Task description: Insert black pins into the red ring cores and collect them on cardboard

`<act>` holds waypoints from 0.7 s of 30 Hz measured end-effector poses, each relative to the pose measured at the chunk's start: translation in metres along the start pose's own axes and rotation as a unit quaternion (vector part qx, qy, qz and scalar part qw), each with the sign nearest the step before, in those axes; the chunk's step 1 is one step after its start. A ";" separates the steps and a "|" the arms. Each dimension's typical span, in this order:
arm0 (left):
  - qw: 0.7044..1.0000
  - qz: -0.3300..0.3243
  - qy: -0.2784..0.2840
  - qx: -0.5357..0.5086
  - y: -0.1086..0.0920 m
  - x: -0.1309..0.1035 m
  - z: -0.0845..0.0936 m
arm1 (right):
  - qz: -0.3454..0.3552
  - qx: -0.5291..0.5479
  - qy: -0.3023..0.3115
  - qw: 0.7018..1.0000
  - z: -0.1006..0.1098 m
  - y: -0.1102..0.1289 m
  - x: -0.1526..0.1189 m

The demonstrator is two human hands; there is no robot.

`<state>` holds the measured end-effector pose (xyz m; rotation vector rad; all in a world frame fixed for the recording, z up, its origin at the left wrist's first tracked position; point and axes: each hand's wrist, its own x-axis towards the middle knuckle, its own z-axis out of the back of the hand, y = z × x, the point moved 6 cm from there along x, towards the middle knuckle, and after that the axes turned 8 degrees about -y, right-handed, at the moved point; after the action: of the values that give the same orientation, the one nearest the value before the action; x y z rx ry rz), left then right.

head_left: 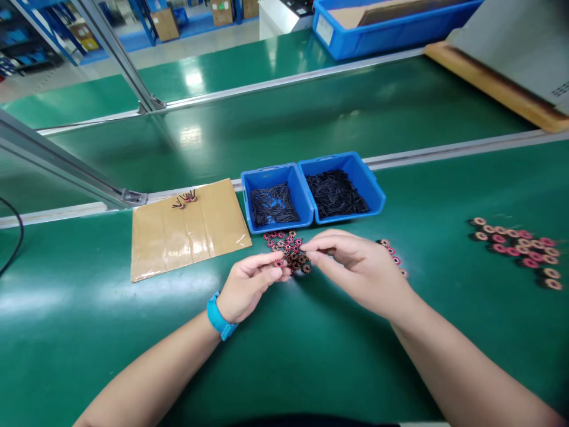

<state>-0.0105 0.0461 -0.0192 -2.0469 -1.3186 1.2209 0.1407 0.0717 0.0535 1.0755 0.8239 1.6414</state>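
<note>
My left hand [253, 279], with a turquoise band on its wrist, pinches a small wire-wound ring coil [278, 264] between thumb and fingers. Close by on the right, my right hand [351, 261] has thumb and forefinger pressed together on something small and dark that I cannot make out. Just beyond and between the fingertips lies a pile of similar red and copper ring coils [288, 242], partly hidden by the hands. Behind it stand two blue bins, a left bin [305, 213] and a right bin [377, 198], both holding many thin black pieces, like short tubes.
A brown cardboard sheet [191, 237] lies left, carrying a few coils with dark legs [190, 196]. More coils [520, 243] sit in rows at far right, and others [391, 251] lie partly behind my right hand. A metal rail [409, 155] runs behind the bins.
</note>
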 end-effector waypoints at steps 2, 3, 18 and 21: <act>1.000 -0.028 -0.001 0.008 -0.003 0.000 0.000 | 0.037 -0.013 -0.007 0.999 0.001 0.003 0.000; 0.999 -0.044 -0.001 0.013 -0.005 0.000 0.000 | 0.054 -0.019 -0.008 0.998 0.002 0.005 0.000; 0.994 -0.098 -0.002 0.051 -0.009 0.000 0.001 | 0.128 -0.062 -0.020 0.990 0.000 0.014 -0.002; 0.994 -0.098 0.002 0.050 -0.009 0.000 0.000 | 0.131 -0.064 -0.022 0.989 0.000 0.015 -0.002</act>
<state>-0.0151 0.0508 -0.0125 -1.8040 -1.3913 1.1706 0.1361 0.0653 0.0662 1.1617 0.5561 1.8547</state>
